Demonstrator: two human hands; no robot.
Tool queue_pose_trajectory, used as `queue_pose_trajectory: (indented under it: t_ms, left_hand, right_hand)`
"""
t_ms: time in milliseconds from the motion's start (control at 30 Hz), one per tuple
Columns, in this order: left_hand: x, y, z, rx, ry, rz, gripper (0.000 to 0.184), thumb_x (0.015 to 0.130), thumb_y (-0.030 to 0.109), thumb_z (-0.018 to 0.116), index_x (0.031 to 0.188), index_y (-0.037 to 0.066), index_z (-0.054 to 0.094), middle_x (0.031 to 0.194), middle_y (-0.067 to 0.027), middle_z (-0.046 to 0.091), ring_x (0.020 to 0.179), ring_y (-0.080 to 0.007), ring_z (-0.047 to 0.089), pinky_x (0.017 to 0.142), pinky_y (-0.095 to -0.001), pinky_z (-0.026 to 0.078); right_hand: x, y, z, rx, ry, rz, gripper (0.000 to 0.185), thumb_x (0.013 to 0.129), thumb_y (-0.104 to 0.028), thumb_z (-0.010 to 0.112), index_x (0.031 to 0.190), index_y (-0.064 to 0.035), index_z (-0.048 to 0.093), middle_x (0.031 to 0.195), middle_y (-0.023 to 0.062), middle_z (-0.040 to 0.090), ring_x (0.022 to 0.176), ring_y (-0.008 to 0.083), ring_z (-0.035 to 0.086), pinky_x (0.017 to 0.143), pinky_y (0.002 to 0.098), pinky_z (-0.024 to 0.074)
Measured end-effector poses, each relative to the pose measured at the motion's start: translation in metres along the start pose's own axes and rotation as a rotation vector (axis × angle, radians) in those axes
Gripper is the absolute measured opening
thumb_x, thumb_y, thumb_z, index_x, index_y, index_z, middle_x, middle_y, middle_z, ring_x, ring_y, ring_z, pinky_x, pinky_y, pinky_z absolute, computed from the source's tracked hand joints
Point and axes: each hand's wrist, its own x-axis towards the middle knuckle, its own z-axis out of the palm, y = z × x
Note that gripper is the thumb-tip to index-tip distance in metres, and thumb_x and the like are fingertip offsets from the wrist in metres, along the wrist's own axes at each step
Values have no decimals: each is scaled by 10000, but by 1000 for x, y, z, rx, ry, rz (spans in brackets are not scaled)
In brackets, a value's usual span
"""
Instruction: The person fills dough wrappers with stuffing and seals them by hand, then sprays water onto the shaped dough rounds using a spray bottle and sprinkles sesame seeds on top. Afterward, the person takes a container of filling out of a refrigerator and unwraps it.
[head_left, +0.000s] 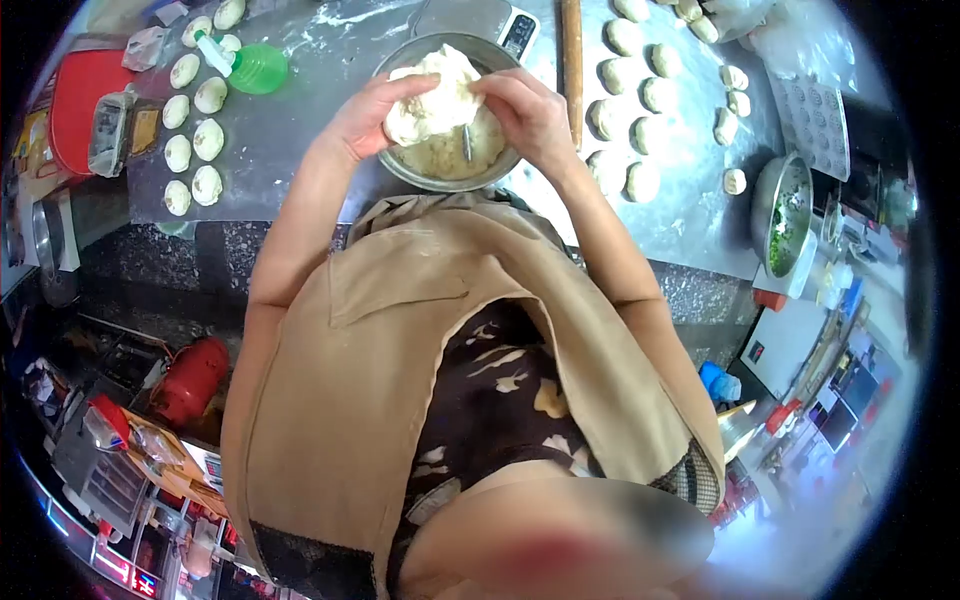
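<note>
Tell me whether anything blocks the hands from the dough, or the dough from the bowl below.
Nothing visible: left hand and right hand touch the dough. Toward the bowl, a utensil sits in the mixture by the dough's edge; directly beneath is hidden.

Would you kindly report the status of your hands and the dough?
Left hand and right hand gripping dough. Dough above metal bowl. Utensil in bowl; nothing visibly blocking.

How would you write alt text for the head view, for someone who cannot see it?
A person's left hand and right hand hold floppy dough over a metal bowl. On the table, dough balls lie on both sides, with a rolling pin at right and a green spray bottle at left.
</note>
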Motion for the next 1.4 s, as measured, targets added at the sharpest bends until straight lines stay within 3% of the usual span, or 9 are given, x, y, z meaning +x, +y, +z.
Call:
queue_pose_trajectory:
  t_ms: [167, 267, 400, 567, 900, 1100, 1233, 1300, 1400]
  left_hand:
    - [12, 1, 0, 302, 55, 5, 408, 818, 104, 605, 1193, -16, 502, 1089, -110, 599, 951, -164, 604, 817, -295, 506]
    - [23, 3, -5, 503, 31, -37, 454, 804, 87, 598, 1226, -20, 470, 1084, -97, 595, 929, -147, 599, 806, -272, 497]
    - [29, 8, -1, 632, -25, -21, 536, 797, 68, 589, 1293, -17, 404, 1101, -92, 582, 933, -135, 588, 803, -265, 490]
    - [43, 13, 0, 908, -46, -100, 654, 773, 87, 604, 1362, 25, 326, 1128, -98, 559, 972, -133, 557, 810, -257, 472]
    - [49, 28, 21, 1088, -208, -194, 835, 708, 136, 628, 1403, -24, 194, 1223, -180, 499, 1052, -191, 525, 866, -275, 435]
    - [60, 28, 11, 1191, -256, -250, 833, 663, 24, 572, 1414, 66, 214, 1156, -88, 526, 993, -138, 546, 829, -262, 464]
    - [67, 31, 13, 1055, -339, -258, 841, 649, 12, 567, 1412, 66, 218, 1134, -80, 530, 955, -128, 558, 798, -257, 476]
    - [73, 38, 16, 1200, -400, -617, 878, 655, 92, 635, 1412, 23, 197, 1170, -144, 508, 1059, -175, 516, 813, -252, 454]
    - [54, 46, 32, 1178, -212, -366, 822, 668, 17, 541, 1418, 78, 210, 1181, -103, 518, 987, -156, 561, 785, -265, 483]
  right_hand:
    - [11, 4, -3, 321, -107, 454, 122, 728, -18, 662, 840, -64, 673, 890, 68, 634, 756, 164, 636, 673, 285, 517]
    - [24, -13, -15, 145, -225, 642, 125, 726, -33, 672, 851, -36, 664, 872, 94, 636, 756, 166, 637, 683, 276, 515]
    - [17, 7, -3, 240, -28, 525, 141, 717, -44, 681, 857, -36, 665, 813, 91, 634, 733, 174, 632, 663, 279, 505]
    - [16, 15, -9, 182, -322, 490, 151, 756, -32, 663, 902, -23, 625, 796, 30, 604, 709, 109, 571, 659, 243, 474]
    - [14, 23, -7, 362, -350, 574, 203, 767, -32, 655, 959, -15, 592, 777, -2, 566, 716, 67, 523, 649, 224, 449]
    - [9, 21, -7, 101, -283, 250, 194, 725, -75, 648, 909, -37, 600, 893, 126, 584, 777, 267, 608, 677, 339, 495]
    - [9, 3, -6, 165, -105, 128, 159, 732, -58, 625, 882, -46, 576, 940, 125, 571, 749, 284, 605, 665, 347, 512]
    - [10, 9, -5, 137, -155, 81, 161, 725, -35, 622, 879, -43, 574, 929, 122, 577, 745, 281, 607, 659, 340, 512]
    - [10, 17, -6, 103, -216, 86, 159, 724, -6, 622, 871, -32, 567, 913, 103, 594, 740, 238, 615, 647, 309, 510]
